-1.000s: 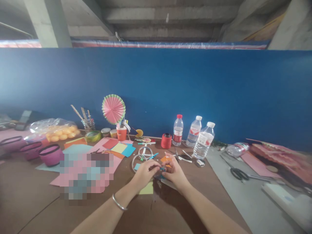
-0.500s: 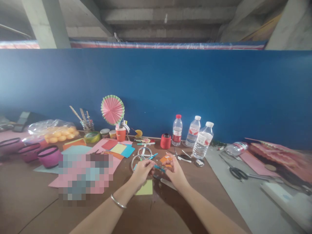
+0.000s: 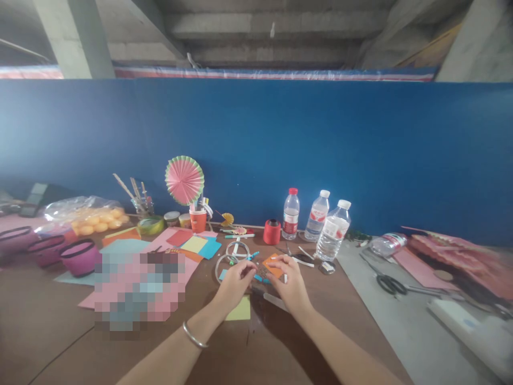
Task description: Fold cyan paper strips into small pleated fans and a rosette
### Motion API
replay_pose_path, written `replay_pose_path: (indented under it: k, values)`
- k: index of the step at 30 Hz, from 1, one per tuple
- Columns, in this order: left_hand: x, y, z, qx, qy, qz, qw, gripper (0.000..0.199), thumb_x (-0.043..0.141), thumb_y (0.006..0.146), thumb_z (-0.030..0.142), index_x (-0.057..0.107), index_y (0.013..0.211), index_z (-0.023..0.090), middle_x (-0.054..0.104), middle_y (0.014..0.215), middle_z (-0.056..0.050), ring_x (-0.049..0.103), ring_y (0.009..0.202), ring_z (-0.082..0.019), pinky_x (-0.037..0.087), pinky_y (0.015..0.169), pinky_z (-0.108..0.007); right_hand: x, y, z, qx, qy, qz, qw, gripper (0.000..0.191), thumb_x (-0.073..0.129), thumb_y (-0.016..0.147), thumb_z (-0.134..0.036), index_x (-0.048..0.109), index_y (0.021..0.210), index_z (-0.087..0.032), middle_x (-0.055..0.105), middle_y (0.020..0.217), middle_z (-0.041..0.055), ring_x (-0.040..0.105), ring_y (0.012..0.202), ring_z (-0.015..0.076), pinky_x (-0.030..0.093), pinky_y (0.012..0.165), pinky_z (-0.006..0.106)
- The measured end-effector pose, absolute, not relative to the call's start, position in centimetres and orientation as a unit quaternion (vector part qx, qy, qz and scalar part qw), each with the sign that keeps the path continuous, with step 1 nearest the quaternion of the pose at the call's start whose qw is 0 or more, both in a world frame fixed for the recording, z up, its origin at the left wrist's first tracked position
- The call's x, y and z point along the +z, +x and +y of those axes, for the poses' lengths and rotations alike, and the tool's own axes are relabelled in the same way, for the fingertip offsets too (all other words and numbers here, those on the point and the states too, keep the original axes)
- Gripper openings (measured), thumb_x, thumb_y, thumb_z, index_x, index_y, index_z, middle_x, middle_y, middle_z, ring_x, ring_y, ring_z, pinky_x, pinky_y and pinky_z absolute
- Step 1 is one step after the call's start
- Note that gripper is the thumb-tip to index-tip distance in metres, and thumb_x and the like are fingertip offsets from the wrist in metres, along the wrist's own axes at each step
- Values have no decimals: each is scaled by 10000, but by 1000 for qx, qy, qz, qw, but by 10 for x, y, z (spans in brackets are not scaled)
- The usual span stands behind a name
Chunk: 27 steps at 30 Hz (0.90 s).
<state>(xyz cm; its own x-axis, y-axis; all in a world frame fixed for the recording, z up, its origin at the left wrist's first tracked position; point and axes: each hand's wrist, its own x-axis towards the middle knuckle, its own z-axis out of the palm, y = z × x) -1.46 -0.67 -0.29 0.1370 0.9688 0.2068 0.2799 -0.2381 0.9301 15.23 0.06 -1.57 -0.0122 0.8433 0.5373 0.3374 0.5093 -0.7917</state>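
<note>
My left hand (image 3: 235,282) is closed in a pinch over the brown table. My right hand (image 3: 292,282) faces it, its fingers curled towards the thumb. What each pinch holds is too small to make out. Between the fingertips a short bright blue strip (image 3: 258,278) shows, partly covered by the fingers. An orange square of paper (image 3: 271,262) lies behind the right fingers, with small white bits about it. Beneath the right wrist rests a grey-handled knife-like tool (image 3: 276,302). A yellow paper square (image 3: 239,309) sits below the left hand, and clear tubing (image 3: 219,267) loops behind it.
Behind stand a red thread spool (image 3: 272,233) and several water bottles (image 3: 290,216). Further left are a red cup (image 3: 197,220) with a pink paper fan (image 3: 185,180), coloured papers (image 3: 194,244) and purple pots (image 3: 81,258). Scissors (image 3: 391,285) lie on the grey surface at right.
The fingers of my right hand have lifted and spread slightly. The blue strip, earlier plainly between both hands' fingertips, now shows lower and less clearly. Other things stay put.
</note>
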Motion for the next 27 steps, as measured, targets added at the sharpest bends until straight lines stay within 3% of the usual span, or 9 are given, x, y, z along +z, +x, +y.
replay_pose_path:
  k: [3, 11, 19, 22, 27]
  values:
    - [-3, -15, -6, 446, 649, 507, 351, 175, 474, 752, 332, 570, 747, 186, 506, 535, 47, 506, 487, -111, 395, 485, -213, -8, 155, -6, 152, -418, -696, 564, 111, 557, 741, -226, 653, 797, -226, 559, 901, 72, 498, 910, 221, 380, 850, 384]
    - [-6, -14, -5, 468, 610, 508, 387, 174, 546, 705, 333, 607, 770, 183, 576, 568, 26, 546, 517, -121, 444, 514, -225, -3, 155, -13, 147, -402, -705, 566, 137, 468, 802, -220, 602, 825, -228, 616, 804, 44, 553, 781, 189, 432, 725, 320]
    - [-5, -16, -8, 443, 691, 521, 234, 179, 534, 713, 264, 638, 847, 207, 638, 740, -12, 572, 665, -151, 448, 608, -248, -1, 155, -12, 184, -425, -681, 567, 244, 500, 784, -209, 493, 1028, -208, 617, 747, 12, 577, 736, 165, 432, 737, 300]
    - [-2, -15, -10, 439, 713, 509, 198, 183, 509, 729, 235, 641, 855, 219, 646, 835, -24, 573, 758, -164, 448, 664, -260, 2, 152, -19, 184, -420, -683, 568, 228, 537, 752, -213, 495, 976, -214, 616, 749, 10, 578, 723, 167, 437, 733, 307]
    - [1, -13, -13, 437, 730, 489, 194, 191, 489, 737, 212, 642, 850, 210, 641, 841, -35, 571, 748, -164, 444, 682, -266, 9, 138, -38, 222, -389, -698, 559, 148, 543, 749, -247, 545, 894, -218, 626, 766, 29, 582, 707, 168, 460, 689, 292]
